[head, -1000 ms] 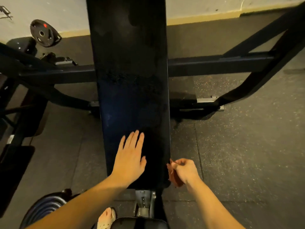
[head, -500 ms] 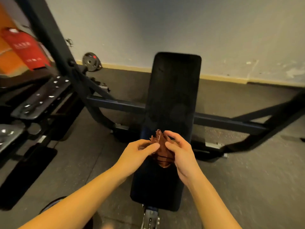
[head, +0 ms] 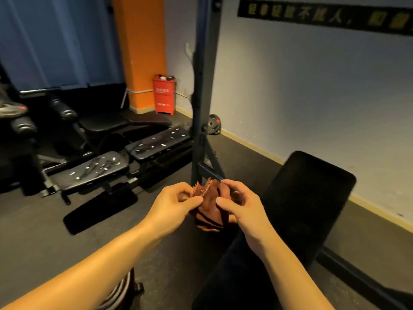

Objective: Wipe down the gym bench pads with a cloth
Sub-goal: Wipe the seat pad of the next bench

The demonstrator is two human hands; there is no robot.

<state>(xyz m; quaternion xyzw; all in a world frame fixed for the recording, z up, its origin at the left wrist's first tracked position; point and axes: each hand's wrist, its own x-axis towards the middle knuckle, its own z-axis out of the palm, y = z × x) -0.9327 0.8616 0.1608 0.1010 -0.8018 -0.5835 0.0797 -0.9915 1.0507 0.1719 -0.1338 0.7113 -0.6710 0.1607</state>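
While both arms reached forward, the left hand [head: 174, 203] pinched one side of a crumpled reddish-brown cloth [head: 210, 202] between thumb and fingers, and the right hand [head: 242, 206] gripped the other side with curled fingers. The cloth was held up over the near part of the long black padded bench pad [head: 308, 198]. Just beyond stood a dark steel upright post [head: 204, 86]. To the left lay a scuffed black adjustable bench [head: 96, 171], and a red metal box [head: 164, 95] sat beside an orange pillar [head: 143, 41].
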